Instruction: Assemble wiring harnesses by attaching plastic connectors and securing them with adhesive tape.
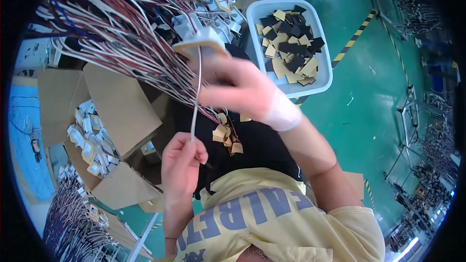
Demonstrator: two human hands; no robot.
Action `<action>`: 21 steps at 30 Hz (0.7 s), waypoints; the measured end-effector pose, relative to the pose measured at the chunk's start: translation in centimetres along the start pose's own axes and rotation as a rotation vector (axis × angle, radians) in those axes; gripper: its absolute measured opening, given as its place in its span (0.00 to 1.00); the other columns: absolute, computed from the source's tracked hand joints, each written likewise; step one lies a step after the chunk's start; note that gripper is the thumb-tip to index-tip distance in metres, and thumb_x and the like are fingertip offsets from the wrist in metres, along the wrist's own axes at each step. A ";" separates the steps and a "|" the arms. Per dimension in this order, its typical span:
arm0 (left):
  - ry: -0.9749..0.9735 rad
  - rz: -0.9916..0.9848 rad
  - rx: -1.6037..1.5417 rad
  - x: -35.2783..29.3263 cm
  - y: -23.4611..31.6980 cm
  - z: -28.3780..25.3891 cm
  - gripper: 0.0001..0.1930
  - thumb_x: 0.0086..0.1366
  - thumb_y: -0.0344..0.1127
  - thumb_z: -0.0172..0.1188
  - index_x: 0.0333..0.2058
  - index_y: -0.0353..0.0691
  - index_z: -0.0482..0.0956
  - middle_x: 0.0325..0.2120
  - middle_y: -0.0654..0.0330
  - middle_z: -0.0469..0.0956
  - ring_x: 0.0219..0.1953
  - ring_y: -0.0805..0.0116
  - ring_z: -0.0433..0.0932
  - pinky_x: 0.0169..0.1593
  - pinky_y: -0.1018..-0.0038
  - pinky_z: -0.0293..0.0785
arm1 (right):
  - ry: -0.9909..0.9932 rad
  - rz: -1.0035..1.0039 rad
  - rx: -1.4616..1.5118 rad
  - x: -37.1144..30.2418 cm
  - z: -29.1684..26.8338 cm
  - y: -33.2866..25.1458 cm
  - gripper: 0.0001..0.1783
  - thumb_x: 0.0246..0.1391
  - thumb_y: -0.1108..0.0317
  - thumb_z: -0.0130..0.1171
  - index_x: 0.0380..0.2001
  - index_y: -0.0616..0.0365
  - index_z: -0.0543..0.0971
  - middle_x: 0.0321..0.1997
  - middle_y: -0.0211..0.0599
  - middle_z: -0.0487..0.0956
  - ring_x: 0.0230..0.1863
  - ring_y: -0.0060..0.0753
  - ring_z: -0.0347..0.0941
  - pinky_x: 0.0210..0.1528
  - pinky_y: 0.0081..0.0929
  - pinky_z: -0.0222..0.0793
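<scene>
- We see the right hand [247, 90] only blurred; its hold is unclear.
- We lose part of the cable [195, 114] inside the left hand [179, 164].
- We find the wires [131, 39] cut off by the top edge.
- We find bits [350, 100] on the floor [357, 126] too small to tell.

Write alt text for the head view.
A left hand pinches a pale cable; the blurred right hand is close by, below a white housing. Reddish and white wires fill the upper left, above a cardboard box; upper right, a white tub holds black and tan pieces.
</scene>
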State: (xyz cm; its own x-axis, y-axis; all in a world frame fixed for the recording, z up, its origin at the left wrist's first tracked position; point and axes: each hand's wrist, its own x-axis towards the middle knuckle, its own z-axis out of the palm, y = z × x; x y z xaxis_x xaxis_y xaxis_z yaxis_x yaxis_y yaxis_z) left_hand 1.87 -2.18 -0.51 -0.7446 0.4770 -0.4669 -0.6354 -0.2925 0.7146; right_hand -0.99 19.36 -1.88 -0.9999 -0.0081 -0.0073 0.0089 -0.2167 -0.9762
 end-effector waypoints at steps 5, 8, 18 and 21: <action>-0.056 -0.119 -0.259 1.4 -0.3 -0.4 0.05 0.68 0.33 0.51 0.38 0.38 0.70 0.30 0.61 0.74 0.33 0.71 0.73 0.40 0.74 0.68 | 0.272 0.044 -0.611 -3.0 -12.1 7.4 0.10 0.50 0.72 0.59 0.37 0.59 0.81 0.36 0.35 0.78 0.35 0.30 0.75 0.41 0.26 0.71; -0.048 -0.201 -0.246 2.1 -1.2 0.0 0.06 0.68 0.34 0.51 0.39 0.39 0.72 0.33 0.61 0.75 0.36 0.71 0.73 0.44 0.74 0.68 | 0.057 0.204 -1.337 -2.1 -14.8 12.0 0.14 0.45 0.66 0.60 0.40 0.47 0.79 0.36 0.37 0.74 0.42 0.42 0.72 0.43 0.38 0.71; -0.115 -0.167 -0.150 2.8 -2.6 0.3 0.13 0.68 0.31 0.50 0.50 0.36 0.73 0.55 0.58 0.70 0.45 0.74 0.70 0.50 0.74 0.66 | -0.001 0.184 -1.353 -3.7 -15.3 11.3 0.07 0.43 0.66 0.62 0.28 0.53 0.79 0.33 0.35 0.73 0.42 0.38 0.72 0.43 0.39 0.69; -0.108 -0.184 -0.195 3.1 -2.7 1.0 0.14 0.68 0.30 0.50 0.51 0.36 0.72 0.56 0.58 0.69 0.48 0.72 0.71 0.53 0.74 0.65 | 0.097 0.168 -0.579 -5.0 -12.6 5.0 0.03 0.46 0.72 0.61 0.26 0.59 0.79 0.29 0.33 0.73 0.36 0.30 0.69 0.41 0.30 0.65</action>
State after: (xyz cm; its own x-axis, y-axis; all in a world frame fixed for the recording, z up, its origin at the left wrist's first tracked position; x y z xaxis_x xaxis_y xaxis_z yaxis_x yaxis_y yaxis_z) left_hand 1.48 0.91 -3.30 -0.5935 0.6193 -0.5140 -0.7931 -0.3417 0.5041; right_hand 3.93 30.62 -9.42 -0.9815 0.0983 -0.1643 0.1885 0.3465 -0.9189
